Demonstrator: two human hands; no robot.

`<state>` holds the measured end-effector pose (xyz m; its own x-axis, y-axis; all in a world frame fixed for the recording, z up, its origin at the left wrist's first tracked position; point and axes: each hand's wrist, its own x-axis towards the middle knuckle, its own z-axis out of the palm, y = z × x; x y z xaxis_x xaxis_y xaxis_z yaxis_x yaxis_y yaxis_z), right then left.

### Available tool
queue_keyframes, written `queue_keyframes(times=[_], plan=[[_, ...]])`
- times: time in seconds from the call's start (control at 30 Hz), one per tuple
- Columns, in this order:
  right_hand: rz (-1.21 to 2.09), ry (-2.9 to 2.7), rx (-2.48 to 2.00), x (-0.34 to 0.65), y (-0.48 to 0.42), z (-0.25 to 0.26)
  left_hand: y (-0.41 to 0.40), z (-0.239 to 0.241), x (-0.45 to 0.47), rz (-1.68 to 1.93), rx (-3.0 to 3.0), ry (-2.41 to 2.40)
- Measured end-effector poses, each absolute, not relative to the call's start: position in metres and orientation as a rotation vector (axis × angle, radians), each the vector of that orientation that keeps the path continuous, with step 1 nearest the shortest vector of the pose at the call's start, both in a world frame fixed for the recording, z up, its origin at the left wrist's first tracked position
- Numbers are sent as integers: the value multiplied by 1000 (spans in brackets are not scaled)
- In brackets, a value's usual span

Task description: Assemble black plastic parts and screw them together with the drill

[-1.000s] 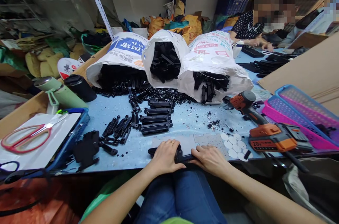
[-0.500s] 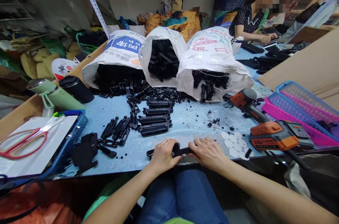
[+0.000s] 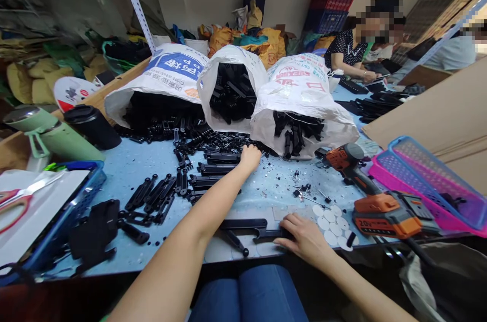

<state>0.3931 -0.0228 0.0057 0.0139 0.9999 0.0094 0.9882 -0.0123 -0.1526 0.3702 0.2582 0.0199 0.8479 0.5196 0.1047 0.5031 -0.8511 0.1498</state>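
My left hand (image 3: pixel 251 156) reaches across the table to the front of a pile of small black parts and screws (image 3: pixel 238 140). Its fingers are bent together, and whatever they pinch is hidden. At the near edge, my right hand (image 3: pixel 302 238) grips the end of a black plastic bracket (image 3: pixel 270 234). Joined to or touching the bracket is a long black plastic bar (image 3: pixel 243 223), with a thinner black piece (image 3: pixel 236 243) slanting below it. A row of black plastic arms (image 3: pixel 216 169) lies partly under my left forearm.
Three white woven sacks of black parts (image 3: pixel 232 90) lie behind the pile. An orange cordless drill (image 3: pixel 380 210), white discs (image 3: pixel 330 223) and plastic baskets (image 3: pixel 429 185) are at the right. Left are flasks (image 3: pixel 95 127), scissors (image 3: pixel 23 200) and smaller black arms (image 3: pixel 152 195). A co-worker (image 3: pixel 348 53) sits beyond.
My left hand has let go of the black piece and moved forward to the small-parts pile. My right hand keeps its hold near the table edge. The view has shifted slightly.
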Motion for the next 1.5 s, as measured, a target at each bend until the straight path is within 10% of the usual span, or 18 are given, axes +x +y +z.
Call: queue_keyframes(times=[0.43, 0.7, 1.5], plan=[[17, -1746, -2390, 485, 178, 2, 180, 36, 263, 740, 2569, 712], [83, -1645, -2313, 456, 142, 0, 129, -11, 136, 962, 1529, 1047], [368, -2154, -1947, 363, 28, 54, 141, -14, 126, 967, 2987, 354]])
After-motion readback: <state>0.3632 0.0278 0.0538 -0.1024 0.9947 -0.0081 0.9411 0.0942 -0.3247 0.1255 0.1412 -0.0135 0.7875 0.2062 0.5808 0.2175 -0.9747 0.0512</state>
